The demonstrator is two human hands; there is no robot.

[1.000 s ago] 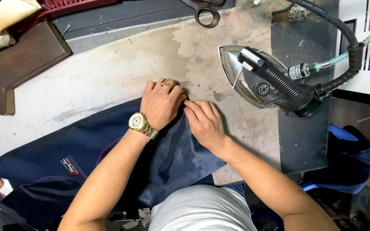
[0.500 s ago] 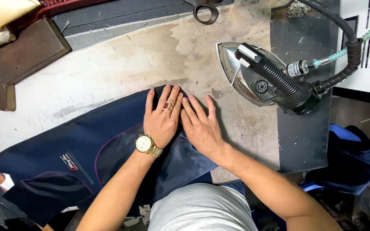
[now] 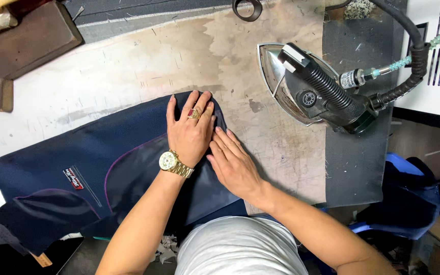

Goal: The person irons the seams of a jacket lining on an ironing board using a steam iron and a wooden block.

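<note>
Head view: navy garment (image 3: 103, 173) lay spread on the stained table (image 3: 128, 71).
Left hand (image 3: 189, 133): flat, fingers extended, pressing the cloth's rounded end, gripping nothing.
Right hand (image 3: 234, 163): flat just beside it, cloth under the fingers.

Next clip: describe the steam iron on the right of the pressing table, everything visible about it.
The steam iron rests flat on a dark grey mat at the right of the stained pressing table, pointed tip toward the far edge. Its base is shiny metal; the body and ribbed handle are black, with a round dial on top. A thick black hose and a thin braided teal line run from its rear. Neither hand touches it; the right hand and the left hand lie flat on navy fabric beside it.
</note>
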